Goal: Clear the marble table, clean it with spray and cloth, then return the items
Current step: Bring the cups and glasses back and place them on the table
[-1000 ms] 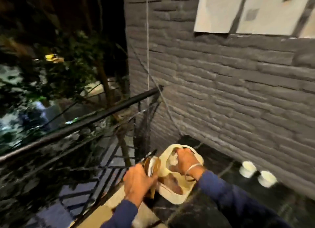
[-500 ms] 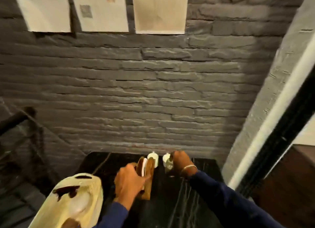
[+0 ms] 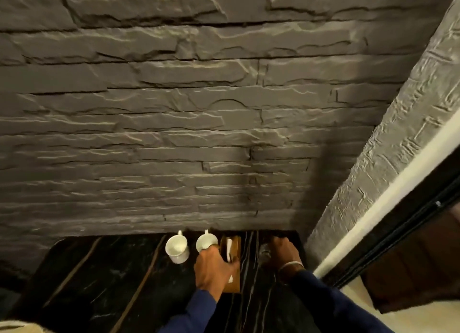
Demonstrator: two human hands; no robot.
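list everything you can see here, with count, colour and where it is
cups: 2, white, side by side at the table's back edge; the second sits right of the first
napkin holder: 1, brown wood with white napkins, right of the cups
glass: 1, clear, blurred, right of the holder
table: 1, black marble, against the wall
wall: 1, grey stone, behind the table
pillar: 1, pale grey, right
bracelet: 1, silver, right wrist
sleeves: 2, blue
left hand: 1, grips the napkin holder
right hand: 1, seems to hold the glass
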